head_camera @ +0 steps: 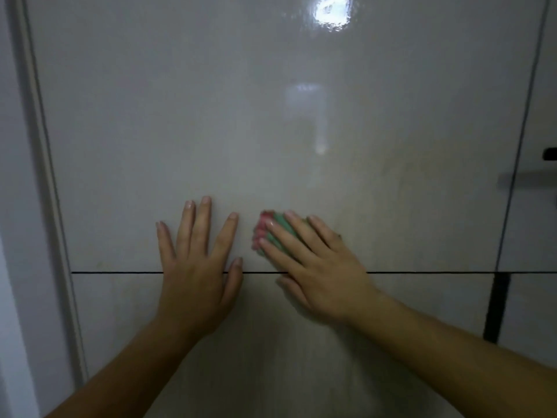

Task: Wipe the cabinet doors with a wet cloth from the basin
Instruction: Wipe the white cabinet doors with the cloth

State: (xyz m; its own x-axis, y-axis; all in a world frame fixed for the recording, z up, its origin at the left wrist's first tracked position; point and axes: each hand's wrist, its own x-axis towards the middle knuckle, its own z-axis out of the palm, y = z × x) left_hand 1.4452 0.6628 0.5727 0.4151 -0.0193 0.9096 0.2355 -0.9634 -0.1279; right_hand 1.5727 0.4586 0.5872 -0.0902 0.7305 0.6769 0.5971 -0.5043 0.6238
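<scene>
Along the far left edge runs a pale door frame [39,176], and beside it stands the glossy upper cabinet door [241,116], split from the lower cabinet door [120,312] by a thin dark seam [120,272]. The left hand [196,267] lies flat across that seam, fingers straight and spread, its grip wide open and holding nothing. Just to its right, the green and pink cloth [279,229] sits bunched against the upper door above the seam, pressed there by the right hand [319,267], whose straight fingers lie over it, the grip open rather than curled round it. Farther right, past a vertical gap, a neighbouring door [536,221] carries a dark handle [549,154].
</scene>
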